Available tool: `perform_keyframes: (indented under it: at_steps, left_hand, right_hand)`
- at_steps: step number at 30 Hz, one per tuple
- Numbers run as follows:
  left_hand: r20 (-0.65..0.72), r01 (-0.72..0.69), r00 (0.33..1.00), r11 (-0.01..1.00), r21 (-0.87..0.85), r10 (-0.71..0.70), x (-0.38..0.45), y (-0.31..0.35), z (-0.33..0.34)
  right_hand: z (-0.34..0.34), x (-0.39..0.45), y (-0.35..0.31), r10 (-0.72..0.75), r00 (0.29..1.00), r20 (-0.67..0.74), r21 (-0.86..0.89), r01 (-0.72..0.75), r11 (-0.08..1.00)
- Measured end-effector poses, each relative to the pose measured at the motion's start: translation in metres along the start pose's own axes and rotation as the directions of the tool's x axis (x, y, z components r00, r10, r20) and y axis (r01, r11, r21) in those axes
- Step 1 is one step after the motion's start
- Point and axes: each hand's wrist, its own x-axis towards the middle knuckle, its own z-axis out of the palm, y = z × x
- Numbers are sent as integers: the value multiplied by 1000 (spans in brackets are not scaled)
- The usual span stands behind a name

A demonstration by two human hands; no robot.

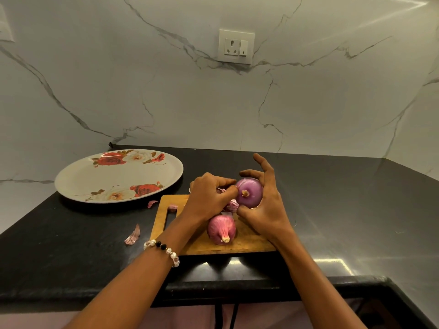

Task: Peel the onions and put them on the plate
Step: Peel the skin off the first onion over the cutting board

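1. The surface (332, 210), across the lower frame, is dark polished stone, glossy enough to mirror light streaks at lower right.
2. The wall (213, 103) filling the upper frame is smooth white marble with grey veins and a soft sheen.
3. The cutting board (242, 243) at centre is matt, grainy wood.
4. The plate (78, 179) at left is glossy, with printed roses.
5. The peeled onion (251, 191) looks smooth and shiny purple; the unpeeled onion (219, 227) wears dull, papery pink skin.
6. The bracelet (164, 249) at lower centre has glossy beads.
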Motion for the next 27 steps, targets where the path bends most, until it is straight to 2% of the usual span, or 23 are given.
perform_keyframes:
  at_steps: [4, 12, 20, 27]
  left_hand:
    - [16, -21, 1000, 1000, -10, 21, 0, 2, 0]
    - [11, 31, 999, 999, 16, -31, 1, -3, 3]
    - [68, 30, 997, 998, 52, -34, 1, -3, 2]
    - [48, -15, 999, 988, 154, 8, 3, -7, 5]
  right_hand:
    - [1, 1, 2, -18, 1000, 5, -14, 18, 1000]
    - [1, 2, 10, -28, 999, 24, -68, 29, 997]
    - [2, 1, 10, -19, 999, 50, -121, 25, 992]
    - [1, 1, 9, 16, 997, 81, -128, -5, 992]
